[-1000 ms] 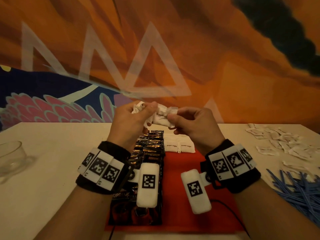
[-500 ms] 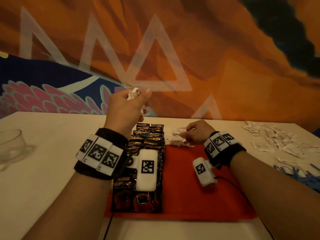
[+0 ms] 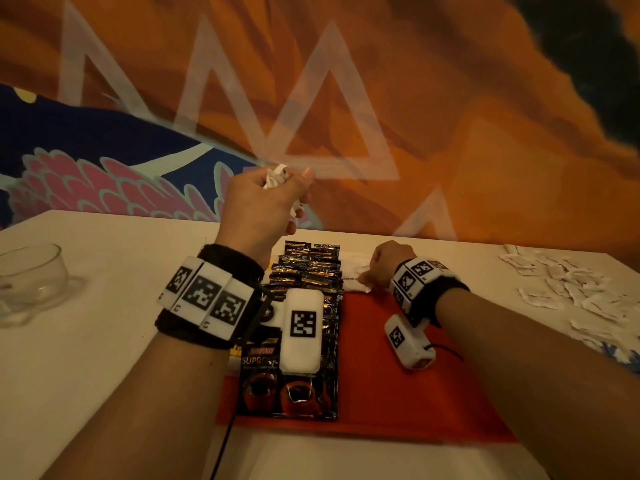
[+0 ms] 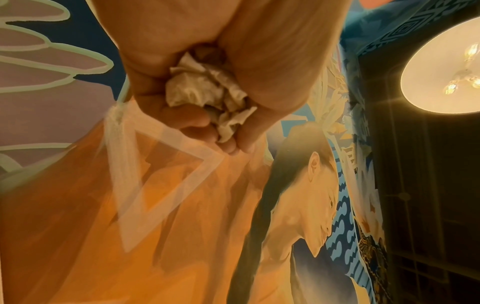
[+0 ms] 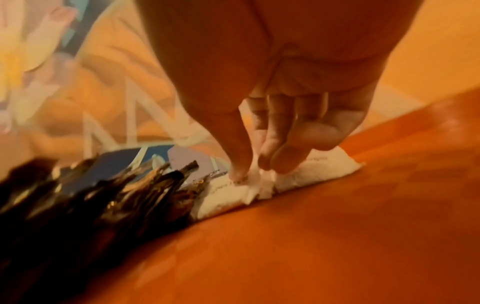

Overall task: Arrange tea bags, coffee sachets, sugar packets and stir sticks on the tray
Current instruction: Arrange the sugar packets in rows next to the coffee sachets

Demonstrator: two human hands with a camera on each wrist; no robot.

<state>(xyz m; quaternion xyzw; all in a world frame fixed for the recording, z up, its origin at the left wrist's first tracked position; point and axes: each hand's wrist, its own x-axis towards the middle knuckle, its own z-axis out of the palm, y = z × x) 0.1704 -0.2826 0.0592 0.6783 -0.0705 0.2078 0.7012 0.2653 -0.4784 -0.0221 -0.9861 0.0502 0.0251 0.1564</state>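
Note:
A red tray (image 3: 398,386) lies in front of me on the white table. Dark coffee sachets (image 3: 304,271) overlap in a column down its left side. White sugar packets (image 3: 353,271) lie across the tray's far end, seen close as sugar packets (image 5: 319,170) in the right wrist view. My right hand (image 3: 388,265) is down on them, thumb and fingertips (image 5: 270,162) pinching a packet's crumpled edge (image 5: 255,181). My left hand (image 3: 270,199) is raised above the sachets, gripping a bunch of crumpled white packets (image 4: 207,86) in its fist.
Loose white packets (image 3: 571,289) are scattered on the table at the right, with blue stir sticks (image 3: 620,355) at the right edge. A glass cup (image 3: 27,278) stands at the far left. A painted wall rises just behind the table.
My right hand took a packet from the bunch between both hands and lowered it onto the sugar packets at the tray's far end. The left hand stayed raised with its bunch.

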